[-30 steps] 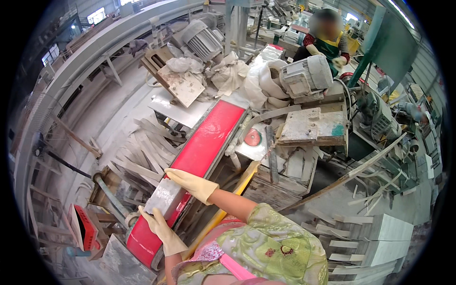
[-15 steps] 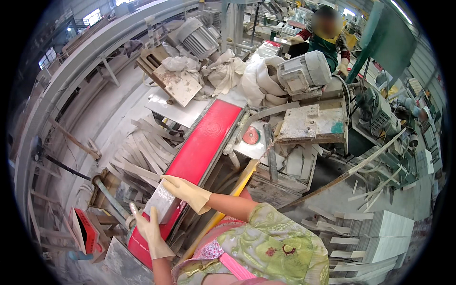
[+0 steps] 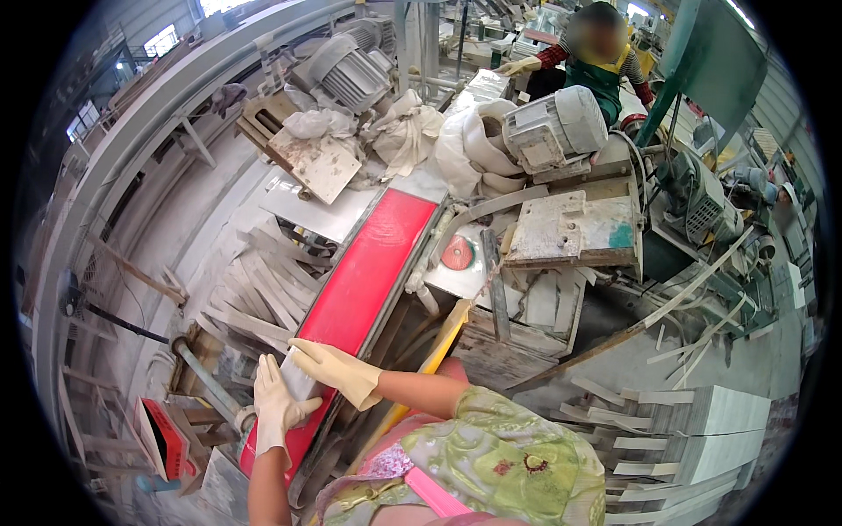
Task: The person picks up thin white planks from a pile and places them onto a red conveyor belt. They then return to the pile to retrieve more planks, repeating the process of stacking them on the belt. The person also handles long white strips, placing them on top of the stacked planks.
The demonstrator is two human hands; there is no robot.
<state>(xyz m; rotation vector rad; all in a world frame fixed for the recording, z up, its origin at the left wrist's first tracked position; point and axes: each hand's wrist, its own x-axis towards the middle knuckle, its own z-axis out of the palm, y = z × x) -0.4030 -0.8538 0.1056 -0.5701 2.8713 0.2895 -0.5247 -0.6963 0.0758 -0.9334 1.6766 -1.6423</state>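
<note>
Farthest left, below and outward of the left hand, stands a red and black carton (image 3: 167,445), and between it and that hand a grey pipe (image 3: 205,375) slants down toward the glove. Beyond the left hand, a heap of pale, thin strips (image 3: 267,285) fans out. The left hand (image 3: 277,401), in a cream rubber glove, is spread, its fingers pointing away from the body and its thumb held out to the right. Between the two hands lies a pale, smooth block (image 3: 301,386), partly covered by the gloves, on the near part of a long red belt (image 3: 373,272) that stretches away past them. The right hand (image 3: 336,368), gloved alike, reaches across with its fingers extended close together, the fingertips at the block's far end; whether it presses or only rests there I cannot tell. Far ahead of the hands sits a ribbed grey motor (image 3: 348,77). Right of the right hand come a yellow bar (image 3: 438,349), a red disc (image 3: 457,252) farther off, then a second grey motor (image 3: 561,127), with a co-worker (image 3: 601,74) behind it. Farthest right of the hands, nearer the body, stand stacked grey slabs (image 3: 726,425).
</note>
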